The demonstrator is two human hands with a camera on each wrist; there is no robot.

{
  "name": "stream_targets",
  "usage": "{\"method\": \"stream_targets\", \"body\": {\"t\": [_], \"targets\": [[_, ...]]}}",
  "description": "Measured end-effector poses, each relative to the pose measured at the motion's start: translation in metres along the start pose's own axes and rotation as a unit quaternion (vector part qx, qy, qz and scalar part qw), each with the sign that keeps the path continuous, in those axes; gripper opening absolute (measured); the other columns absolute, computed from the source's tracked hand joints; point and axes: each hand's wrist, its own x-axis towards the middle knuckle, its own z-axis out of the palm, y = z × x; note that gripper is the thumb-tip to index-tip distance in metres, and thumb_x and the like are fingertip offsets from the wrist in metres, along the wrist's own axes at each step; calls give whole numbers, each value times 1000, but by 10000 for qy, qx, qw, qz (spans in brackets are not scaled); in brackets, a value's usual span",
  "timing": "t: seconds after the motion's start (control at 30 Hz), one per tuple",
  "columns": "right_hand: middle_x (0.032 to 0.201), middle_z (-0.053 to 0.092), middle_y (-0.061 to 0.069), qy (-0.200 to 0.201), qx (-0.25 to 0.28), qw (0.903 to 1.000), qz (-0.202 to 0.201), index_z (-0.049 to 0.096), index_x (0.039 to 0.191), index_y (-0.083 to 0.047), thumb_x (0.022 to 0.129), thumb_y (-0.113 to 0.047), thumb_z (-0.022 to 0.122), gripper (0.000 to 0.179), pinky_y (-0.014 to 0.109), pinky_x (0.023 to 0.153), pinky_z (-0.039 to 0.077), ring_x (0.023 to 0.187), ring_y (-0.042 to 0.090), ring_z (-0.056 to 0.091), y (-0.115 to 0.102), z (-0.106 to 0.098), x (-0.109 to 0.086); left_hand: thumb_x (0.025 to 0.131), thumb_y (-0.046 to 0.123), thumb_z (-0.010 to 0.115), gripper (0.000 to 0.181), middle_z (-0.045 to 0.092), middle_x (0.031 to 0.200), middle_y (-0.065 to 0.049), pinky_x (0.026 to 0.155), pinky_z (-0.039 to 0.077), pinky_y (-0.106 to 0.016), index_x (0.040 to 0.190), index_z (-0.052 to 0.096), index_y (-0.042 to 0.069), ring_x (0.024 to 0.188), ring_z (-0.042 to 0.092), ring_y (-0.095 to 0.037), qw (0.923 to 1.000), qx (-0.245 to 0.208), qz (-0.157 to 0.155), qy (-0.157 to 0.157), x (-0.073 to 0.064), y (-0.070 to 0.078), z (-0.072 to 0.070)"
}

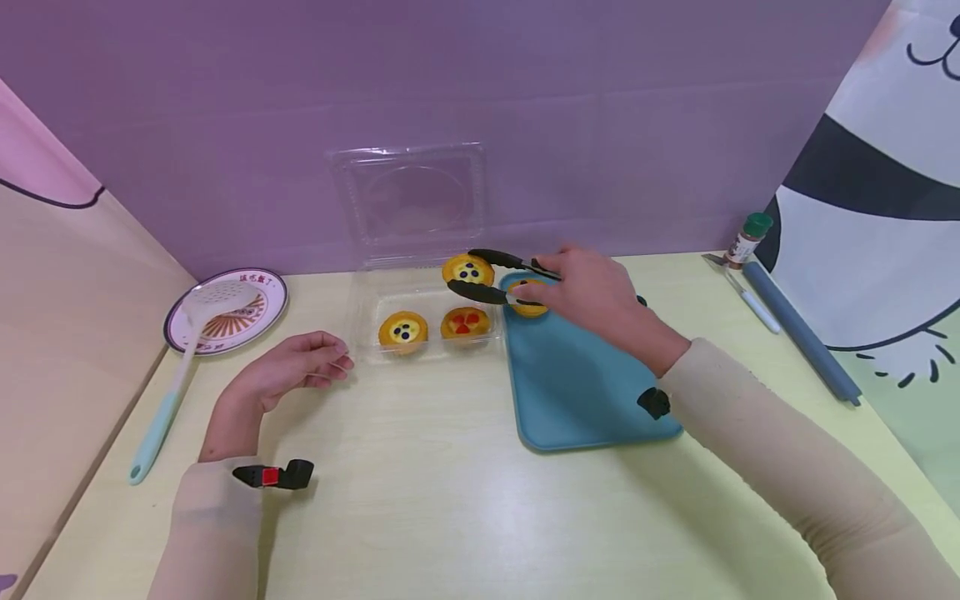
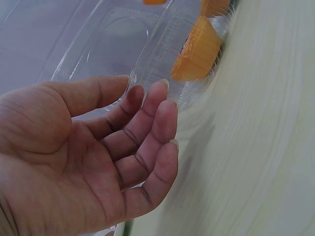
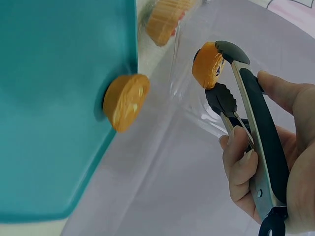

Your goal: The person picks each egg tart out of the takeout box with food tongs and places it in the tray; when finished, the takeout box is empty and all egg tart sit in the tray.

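My right hand (image 1: 596,292) grips black-tipped tongs (image 3: 261,128), which pinch an egg tart (image 3: 207,66) with dark berry dots. That tart is over the back right part of the clear plastic container (image 1: 360,312), whose lid (image 1: 408,196) stands open behind. Inside the container sit a berry-dotted tart (image 1: 403,332) and a red-topped tart (image 1: 465,323). Another tart (image 3: 125,102) lies in a corner of the blue tray (image 1: 585,392), partly behind the tongs in the head view. My left hand (image 2: 98,152), fingers loosely bent, is beside the container's left edge and holds nothing.
At the left, a white slotted spatula (image 1: 221,300) with a mint handle lies across a patterned plate (image 1: 258,321). Towards the right edge are a green-capped spice jar (image 1: 746,240), a small white-handled knife (image 1: 757,310) and a long grey-blue rod (image 1: 802,337).
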Motion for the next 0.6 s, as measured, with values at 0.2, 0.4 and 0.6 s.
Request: {"method": "stream_targets", "body": {"t": [0.2,0.4,0.6], "targets": [[127,60,10,114,-94,9998,155,52,146,-21,88,-64,64,73,36,62,49,90,26,61,15,-12,-11,106,28,51,36,68,103,6,85,53,-29,125,48,-2,95,66,-11,10000,-4,16,-15,-1,0,-1],[121,62,12,253,-199,9994,149,54,145,-18,89,-61,65,71,35,57,46,84,26,60,33,-20,-25,106,28,51,37,68,103,6,85,54,-29,126,48,-2,95,66,-11,10000,-13,20,-16,0,0,0],[118,62,15,362,-416,9983,203,55,144,-15,89,-59,66,72,33,54,43,81,26,59,51,-27,-34,105,28,51,35,68,102,6,85,54,-29,125,49,-1,94,66,-10,10000,16,6,1,-1,0,0]]}}
